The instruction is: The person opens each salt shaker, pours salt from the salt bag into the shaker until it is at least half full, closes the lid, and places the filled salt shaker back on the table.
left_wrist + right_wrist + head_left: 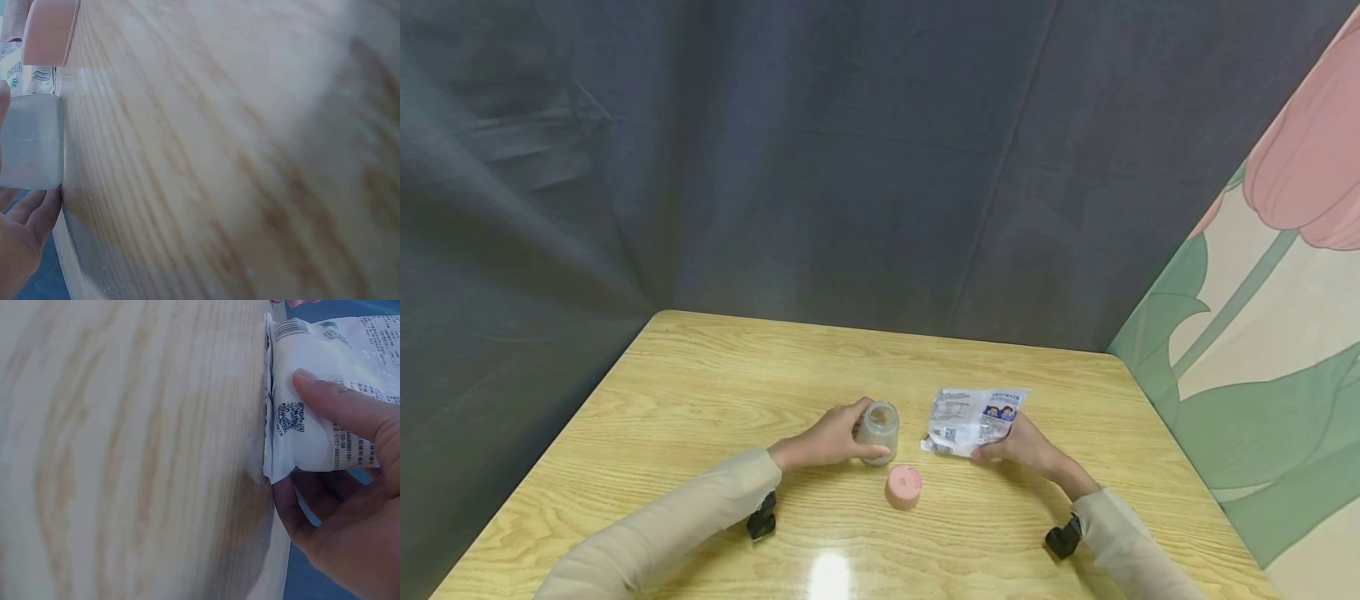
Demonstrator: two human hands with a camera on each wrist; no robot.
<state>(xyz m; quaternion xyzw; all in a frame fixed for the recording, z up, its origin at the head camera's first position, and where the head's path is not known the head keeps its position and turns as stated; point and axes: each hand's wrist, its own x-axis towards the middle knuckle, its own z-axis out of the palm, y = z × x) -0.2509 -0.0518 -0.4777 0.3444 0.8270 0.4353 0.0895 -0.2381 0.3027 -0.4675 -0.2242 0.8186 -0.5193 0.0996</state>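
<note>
My left hand [829, 435] grips a small frosted jar [878, 432] around its side, and the jar's mouth is uncovered. In the left wrist view the jar [31, 142] stands on the table between thumb and fingers. A pink lid [903, 486] lies on the table just in front of the jar, apart from both hands. My right hand [1022, 448] holds a white printed packet [970, 421] at its lower right. In the right wrist view the thumb lies over the packet [325, 400], fingers behind, and its bottom edge meets the tabletop.
A wood-grain table [737, 358] carries everything. Dark cloth [850, 167] hangs along its back and left side. At the right stands a wall panel painted with tulips [1262, 375]. Black wrist cameras [762, 518] are strapped beneath both sleeves.
</note>
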